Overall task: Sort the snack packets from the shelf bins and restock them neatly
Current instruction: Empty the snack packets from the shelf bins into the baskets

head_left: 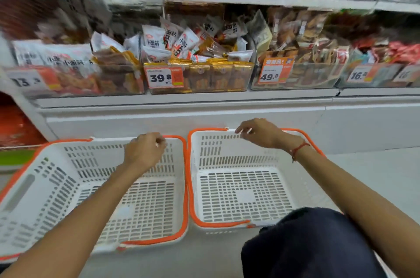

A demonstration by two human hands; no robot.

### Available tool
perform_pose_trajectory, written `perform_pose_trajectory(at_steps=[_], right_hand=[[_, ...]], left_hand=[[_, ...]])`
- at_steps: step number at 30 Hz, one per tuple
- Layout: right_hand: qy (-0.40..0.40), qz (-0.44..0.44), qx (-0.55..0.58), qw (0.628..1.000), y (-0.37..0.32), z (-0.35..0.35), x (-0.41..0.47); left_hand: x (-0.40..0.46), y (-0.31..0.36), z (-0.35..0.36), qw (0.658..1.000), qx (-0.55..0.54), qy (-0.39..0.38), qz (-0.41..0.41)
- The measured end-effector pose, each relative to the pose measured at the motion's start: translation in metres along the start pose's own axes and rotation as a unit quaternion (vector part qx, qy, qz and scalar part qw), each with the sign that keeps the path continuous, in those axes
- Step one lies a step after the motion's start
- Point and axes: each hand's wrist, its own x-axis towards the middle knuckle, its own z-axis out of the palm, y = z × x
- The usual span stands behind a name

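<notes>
Below shelf bins [197, 73] | slotted white plastic baskets [238, 191] | hands [145, 148] on rims

Two white slotted baskets with orange rims stand side by side, touching, on the pale floor [386, 177] in the lower half of the frame: the left basket [56, 177] and the right basket [238, 189]. A red string bracelet [300, 147] circles a wrist at right. A dark-clothed knee [313, 243] fills the lower right. The white shelf base panel [227, 118] runs across mid-frame.
</notes>
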Motion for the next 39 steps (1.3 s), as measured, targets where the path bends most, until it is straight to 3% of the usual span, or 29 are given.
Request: perform_pose_trajectory(at_steps=[3, 9, 11, 14, 18, 23, 27, 30, 35, 39], right_hand=[[0.011, -0.062, -0.058, 0.996, -0.057, -0.026, 0.029], [0.251, -0.141, -0.04, 0.957, -0.153, -0.052, 0.126], [0.289, -0.191, -0.044, 0.937, -0.183, -0.05, 0.165], [0.277, -0.261, -0.086, 0.92, -0.221, -0.041, 0.218], [0.212, -0.252, -0.178, 0.927, -0.251, -0.023, 0.26], [0.183, -0.247, -0.192, 0.932, -0.26, -0.026, 0.274], [0.108, -0.203, -0.203, 0.952, -0.268, -0.037, 0.279], [0.124, -0.188, -0.205, 0.953, -0.273, -0.034, 0.279], [0.224, -0.194, -0.128, 0.947, -0.269, -0.017, 0.251], [0.329, -0.231, -0.008, 0.916, -0.268, -0.023, 0.208]], left_hand=[[0.016, -0.018, -0.059, 0.997, -0.001, 0.074, 0.029], [0.085, -0.084, -0.13, 0.957, 0.022, 0.263, 0.12], [0.111, -0.104, -0.143, 0.946, 0.052, 0.293, 0.128], [0.152, -0.137, -0.157, 0.952, 0.115, 0.253, 0.131], [0.187, -0.175, -0.167, 0.96, 0.169, 0.183, 0.13], [0.192, -0.175, -0.174, 0.956, 0.117, 0.184, 0.195], [0.199, -0.169, -0.186, 0.971, 0.097, 0.121, 0.184], [0.206, -0.169, -0.192, 0.971, 0.087, 0.097, 0.199], [0.195, -0.174, -0.193, 0.952, 0.073, 0.173, 0.242], [0.165, -0.179, -0.201, 0.913, -0.018, 0.323, 0.249]])
